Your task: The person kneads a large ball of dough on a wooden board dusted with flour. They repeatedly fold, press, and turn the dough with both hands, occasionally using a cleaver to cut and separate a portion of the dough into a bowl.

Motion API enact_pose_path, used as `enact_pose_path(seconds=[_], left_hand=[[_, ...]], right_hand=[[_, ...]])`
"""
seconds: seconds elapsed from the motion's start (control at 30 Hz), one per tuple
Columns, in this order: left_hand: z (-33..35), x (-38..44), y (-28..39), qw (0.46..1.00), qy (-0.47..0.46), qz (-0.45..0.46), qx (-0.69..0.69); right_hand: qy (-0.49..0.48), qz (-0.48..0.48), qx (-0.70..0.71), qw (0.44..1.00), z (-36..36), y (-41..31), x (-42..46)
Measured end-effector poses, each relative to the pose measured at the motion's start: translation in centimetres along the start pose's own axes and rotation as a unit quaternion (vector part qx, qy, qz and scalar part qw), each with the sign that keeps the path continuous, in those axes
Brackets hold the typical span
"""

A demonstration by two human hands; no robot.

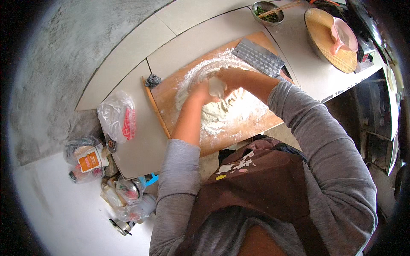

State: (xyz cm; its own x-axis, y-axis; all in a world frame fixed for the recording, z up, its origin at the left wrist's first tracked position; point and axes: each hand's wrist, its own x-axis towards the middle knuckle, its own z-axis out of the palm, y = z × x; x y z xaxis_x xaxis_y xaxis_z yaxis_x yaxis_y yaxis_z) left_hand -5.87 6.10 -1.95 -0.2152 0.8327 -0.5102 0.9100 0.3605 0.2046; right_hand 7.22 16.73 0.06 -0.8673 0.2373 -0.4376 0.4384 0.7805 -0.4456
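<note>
Both my hands are on a mass of white dough (217,110) lying in loose flour on a wooden board (209,145). My left hand (202,92) grips the near-left side of a raised lump of the dough, its thumb pointing right. Opposite it, my right hand (230,80) is curled round the lump's far-right side, with some fingertips hidden. To the right of my hands, a wide-bladed metal cleaver (259,57) with a dimpled blade lies flat across the board's far-right corner.
A metal bowl (267,20) of chopped greens with chopsticks stands at the back. Right of it, a pink plastic scoop (347,35) rests on a round wooden lid (320,38). Crumpled dark cloth or plastic (152,80) sits at the board's left corner; a plastic bag (117,115) lies left.
</note>
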Motion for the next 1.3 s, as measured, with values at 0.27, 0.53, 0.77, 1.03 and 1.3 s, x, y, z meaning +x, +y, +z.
enact_pose_path(seconds=[0.27, 0.53, 0.77, 1.03, 1.3], left_hand=[[1.1, -0.2, 0.7, 0.994, 0.094, -0.017, -0.046], [0.0, 1.0, 0.5, 0.986, 0.141, -0.042, -0.072], [2.1, -2.4, 2.7, 0.91, 0.408, -0.006, 0.081], [9.0, -10.9, 6.4, 0.903, 0.413, 0.048, 0.111], [5.4, -9.6, 5.3, 0.904, 0.425, 0.03, -0.015]], right_hand=[[0.115, 0.073, 0.0, 0.991, 2.8, 0.5, 1.1], [0.055, 0.087, 0.023, 0.994, 1.3, 1.3, 2.7], [0.277, -0.018, -0.145, 0.95, 1.4, 0.1, -1.0], [0.281, -0.014, 0.026, 0.959, 2.1, -2.5, -8.8], [0.331, -0.046, -0.105, 0.937, 8.1, -2.6, -5.7]])
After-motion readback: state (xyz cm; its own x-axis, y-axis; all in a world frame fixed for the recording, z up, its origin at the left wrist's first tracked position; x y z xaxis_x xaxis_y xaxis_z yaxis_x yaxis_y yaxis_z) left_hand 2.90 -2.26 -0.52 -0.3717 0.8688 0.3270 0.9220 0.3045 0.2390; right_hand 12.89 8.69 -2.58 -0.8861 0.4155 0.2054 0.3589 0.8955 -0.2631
